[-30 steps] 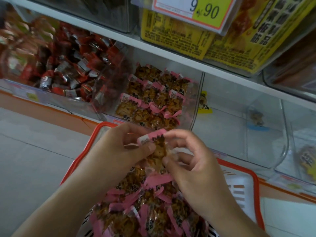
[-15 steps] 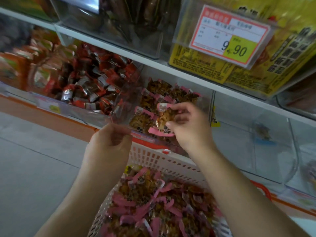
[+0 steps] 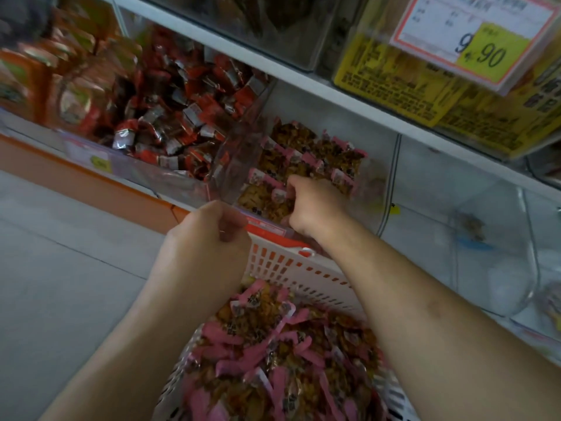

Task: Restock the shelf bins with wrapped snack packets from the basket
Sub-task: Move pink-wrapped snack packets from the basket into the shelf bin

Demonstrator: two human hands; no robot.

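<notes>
The right hand (image 3: 312, 205) reaches into the clear shelf bin (image 3: 376, 165), fingers curled down among the pink-edged snack packets (image 3: 303, 159); whether it pinches one cannot be told, as the fingertips are buried. The left hand (image 3: 209, 235) hangs curled at the bin's front lip, seemingly empty. The packets in the bin lie in overlapping rows, pink seals toward the upper left. The white basket (image 3: 291, 268) below is heaped with more, its near end cut off.
</notes>
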